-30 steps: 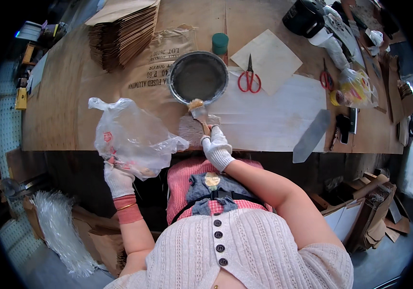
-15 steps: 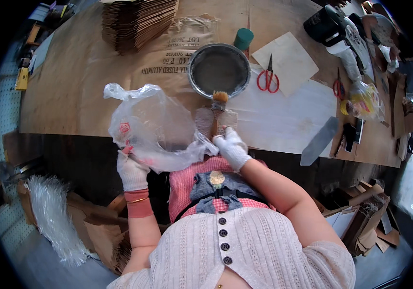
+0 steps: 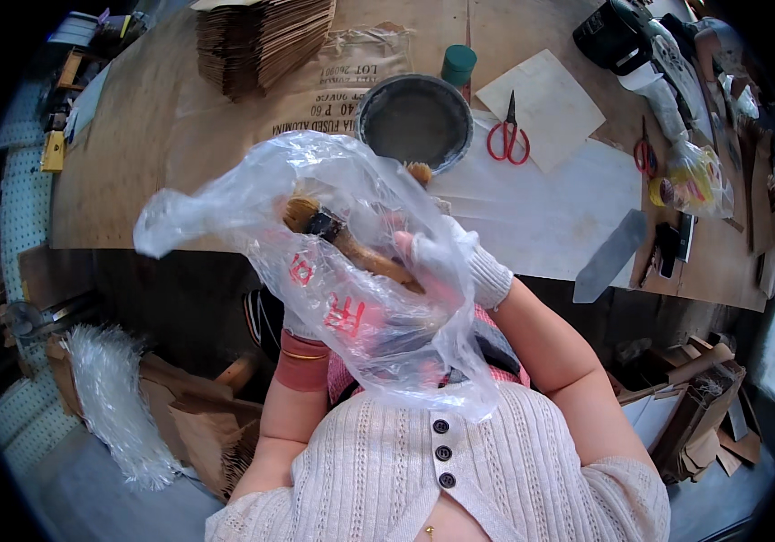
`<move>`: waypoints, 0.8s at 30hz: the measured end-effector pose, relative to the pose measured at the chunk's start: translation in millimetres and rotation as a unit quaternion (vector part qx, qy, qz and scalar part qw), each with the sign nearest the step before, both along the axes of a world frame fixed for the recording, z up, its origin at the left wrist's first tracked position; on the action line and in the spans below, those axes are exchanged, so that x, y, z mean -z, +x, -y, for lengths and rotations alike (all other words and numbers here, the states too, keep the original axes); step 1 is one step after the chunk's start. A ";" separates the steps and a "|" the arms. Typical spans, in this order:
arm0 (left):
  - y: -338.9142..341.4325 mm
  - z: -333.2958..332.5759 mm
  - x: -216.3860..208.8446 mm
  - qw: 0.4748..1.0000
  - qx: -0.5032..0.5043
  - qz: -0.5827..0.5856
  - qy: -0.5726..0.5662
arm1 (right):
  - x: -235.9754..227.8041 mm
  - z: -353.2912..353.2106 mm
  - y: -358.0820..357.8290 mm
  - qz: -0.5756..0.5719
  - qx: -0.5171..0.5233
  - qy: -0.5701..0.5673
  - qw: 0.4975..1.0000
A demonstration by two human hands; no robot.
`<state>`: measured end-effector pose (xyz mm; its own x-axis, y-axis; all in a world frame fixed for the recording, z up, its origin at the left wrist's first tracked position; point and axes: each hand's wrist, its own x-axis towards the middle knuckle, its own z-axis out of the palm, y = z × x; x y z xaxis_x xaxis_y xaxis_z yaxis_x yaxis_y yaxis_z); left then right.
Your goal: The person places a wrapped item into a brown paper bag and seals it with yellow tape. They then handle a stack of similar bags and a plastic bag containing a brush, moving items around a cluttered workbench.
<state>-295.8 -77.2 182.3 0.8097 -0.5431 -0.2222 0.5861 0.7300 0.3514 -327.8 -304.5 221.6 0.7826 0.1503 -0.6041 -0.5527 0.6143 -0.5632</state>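
Observation:
A clear plastic bag (image 3: pixel 351 271) with red print is held up close in front of me, above my chest. My left hand (image 3: pixel 297 323), in a white glove, grips the bag from below and is mostly hidden behind the film. My right hand (image 3: pixel 446 262), also gloved in white, is shut on the wooden handle of a brush (image 3: pixel 342 237). The brush's dark ferrule and tan bristles lie inside the bag, pointing up and left. A second tuft of bristles (image 3: pixel 419 172) sticks up just above my right hand, near the pan's rim.
On the plywood table stand a round metal pan (image 3: pixel 414 117), a teal cup (image 3: pixel 458 63), red scissors (image 3: pixel 507 137) on white paper, a stack of cardboard sheets (image 3: pixel 261 36) and a grey metal blade (image 3: pixel 609 257). Cluttered tools lie at right. Cardboard scraps lie on the floor.
Both hands have risen toward the camera with the bag. The brush, earlier over the pan, now lies inside the bag.

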 end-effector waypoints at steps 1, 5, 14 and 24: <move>0.1 2.5 -3.2 1.000 0.001 0.003 0.007 | -2.1 1.3 -4.9 -0.004 -0.024 -0.055 0.998; 1.6 11.4 -11.3 1.000 0.006 0.012 0.027 | -7.7 13.9 -28.1 0.017 -0.058 -0.175 0.983; 1.4 83.7 -27.9 0.994 0.100 0.029 0.014 | -62.5 82.1 -56.6 0.270 0.142 -0.069 0.950; -28.2 181.8 -66.9 0.941 0.333 -0.041 0.039 | -46.6 99.7 -80.2 0.200 0.094 -0.138 0.966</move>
